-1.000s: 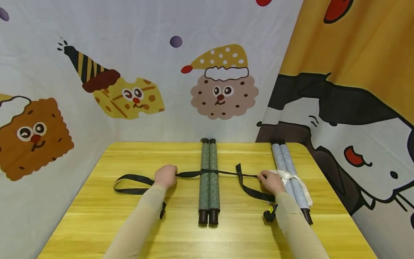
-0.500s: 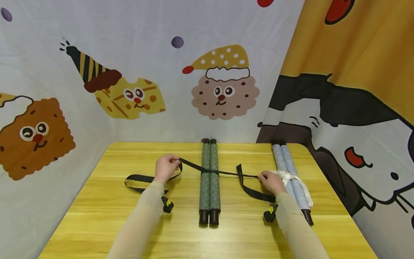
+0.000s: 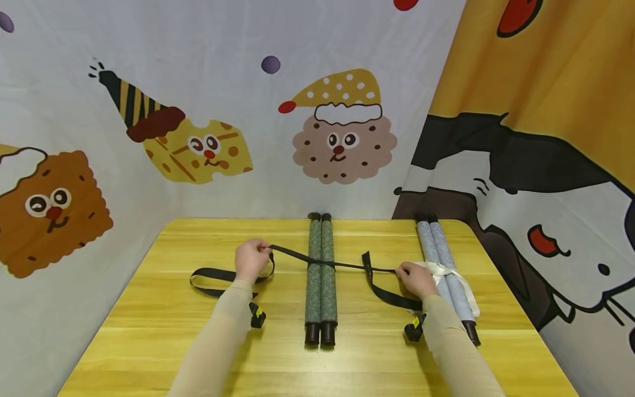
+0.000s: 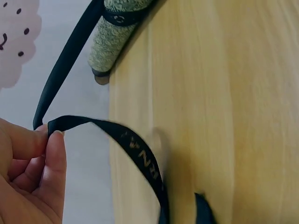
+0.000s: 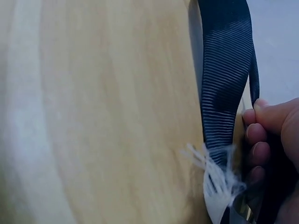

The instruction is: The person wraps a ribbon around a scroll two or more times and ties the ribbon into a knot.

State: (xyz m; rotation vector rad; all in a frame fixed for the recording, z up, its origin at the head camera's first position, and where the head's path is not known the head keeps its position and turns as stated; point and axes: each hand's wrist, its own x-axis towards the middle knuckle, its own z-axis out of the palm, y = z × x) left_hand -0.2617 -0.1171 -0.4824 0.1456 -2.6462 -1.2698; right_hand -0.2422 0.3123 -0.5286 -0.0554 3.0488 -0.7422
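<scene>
A pair of green scrolls (image 3: 313, 298) with dark end knobs lies side by side on the table, a black ribbon (image 3: 292, 253) tied round their middle. My left hand (image 3: 251, 260) pinches the ribbon's left part between thumb and finger, raised a little; its tail hangs and loops on the tabletop. Pale lettering shows on that tail in the left wrist view. On the other side my right hand (image 3: 418, 279) pinches the ribbon's right part, drawn taut. The rest of that end curves below, its ribbed weave plain in the right wrist view (image 5: 226, 70).
Two light blue scrolls (image 3: 443, 248), tied with a white ribbon (image 3: 439, 269), lie just beyond my right hand. Frayed white ribbon threads (image 5: 219, 177) show near the right fingers. A patterned cloth (image 3: 223, 55) hangs behind the wooden table (image 3: 367, 358).
My left hand has let its fist-like hold turn into a raised fingertip pinch, lifting the left ribbon part; the loop on the table shifted slightly right. The right hand has stayed still.
</scene>
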